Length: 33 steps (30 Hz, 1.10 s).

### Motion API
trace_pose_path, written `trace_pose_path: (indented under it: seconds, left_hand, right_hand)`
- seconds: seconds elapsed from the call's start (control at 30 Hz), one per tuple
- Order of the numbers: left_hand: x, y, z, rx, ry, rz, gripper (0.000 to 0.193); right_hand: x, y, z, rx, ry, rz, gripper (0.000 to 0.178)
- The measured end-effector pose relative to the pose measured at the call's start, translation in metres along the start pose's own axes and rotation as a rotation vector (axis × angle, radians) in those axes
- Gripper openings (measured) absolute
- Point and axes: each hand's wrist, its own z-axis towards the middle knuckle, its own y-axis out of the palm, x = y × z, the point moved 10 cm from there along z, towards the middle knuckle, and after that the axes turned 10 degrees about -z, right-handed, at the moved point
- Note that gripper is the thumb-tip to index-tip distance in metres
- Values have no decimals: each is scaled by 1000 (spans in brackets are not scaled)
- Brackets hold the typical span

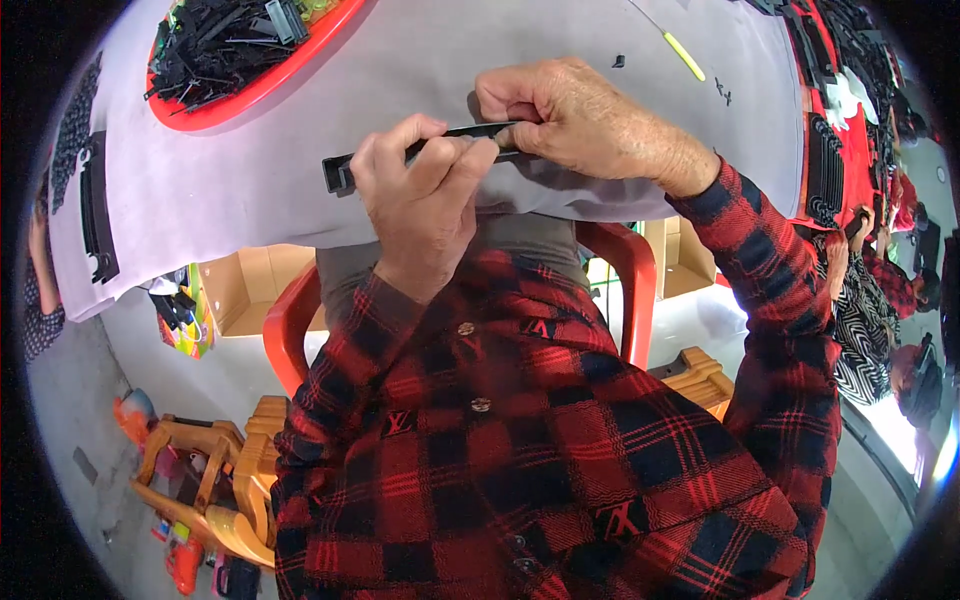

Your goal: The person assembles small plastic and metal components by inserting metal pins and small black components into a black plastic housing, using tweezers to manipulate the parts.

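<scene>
Across the table's near edge lies a long narrow black plastic channel (340, 175), held level between both hands. My left hand (425, 185) is closed around its left and middle part, the fingers bent over the top. The left end of the channel sticks out past them. My right hand (575, 120) pinches at the channel's right part with thumb and forefinger; whether a small piece sits between those fingertips is hidden. Beyond my right hand are a tiny black part (618, 61) and a thin tool with a yellow handle (684, 57).
A red tray (270, 95) heaped with black plastic parts stands at the far left. Stacked black strips (825, 170) lie at the right edge, with more strips (95, 210) at the left edge. Below are cardboard boxes (245, 290) and a red chair (290, 325). Other people work at right.
</scene>
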Motion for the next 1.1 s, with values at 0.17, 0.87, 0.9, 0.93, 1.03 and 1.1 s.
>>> trace_pose_path:
  seconds: [0.17, 0.87, 0.9, 0.93, 1.03, 1.1]
  left_hand:
    - [-1, 2, 0, -12, -8, 13, 36]
    - [1, 2, 1, 36, 23, 49, 26]
    - [-2, 4, 2, 12, -15, 73, 22]
    - [0, 1, 3, 15, -9, 73, 22]
    - [3, -5, 5, 9, 6, 90, 16]
    - [8, -10, 4, 22, 19, 77, 18]
  right_hand:
    - [3, 2, 0, -18, 3, -14, 18]
    - [6, 3, 0, 41, -41, 4, 19]
    - [6, 0, 2, 49, -44, -5, 19]
    - [3, 0, 2, 38, -58, -17, 19]
    - [-6, -1, -2, 57, -71, -23, 19]
    - [-14, -7, -6, 88, -75, -20, 19]
